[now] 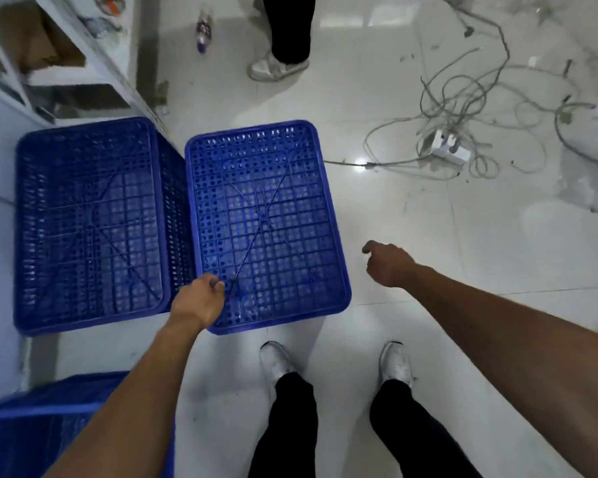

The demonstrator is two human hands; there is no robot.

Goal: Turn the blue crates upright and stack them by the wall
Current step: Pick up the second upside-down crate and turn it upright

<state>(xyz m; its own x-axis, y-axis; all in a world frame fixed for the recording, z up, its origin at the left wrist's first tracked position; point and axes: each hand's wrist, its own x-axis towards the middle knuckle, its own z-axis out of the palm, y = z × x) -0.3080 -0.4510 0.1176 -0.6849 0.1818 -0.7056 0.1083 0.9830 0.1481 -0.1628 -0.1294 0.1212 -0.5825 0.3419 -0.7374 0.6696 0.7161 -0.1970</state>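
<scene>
Two blue perforated plastic crates on the glossy floor [428, 236]: left hand [199, 301] grip closed on the right crate [266, 219]; right hand [389, 263] loosely open, empty; left crate [87, 222] by the wall.

2 crates side by side: left crate [90, 225], right crate [266, 222]

Three blue crates [90, 219] [266, 219] [32, 426], two hands [199, 303] [389, 263]

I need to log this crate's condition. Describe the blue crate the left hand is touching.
The blue crate is rectangular perforated plastic with rounded corners, a grid face and diagonal ribs crossing it. It stands on the tiled floor beside another blue crate. The left hand rests on its near left corner; whether it grips is unclear.
</scene>
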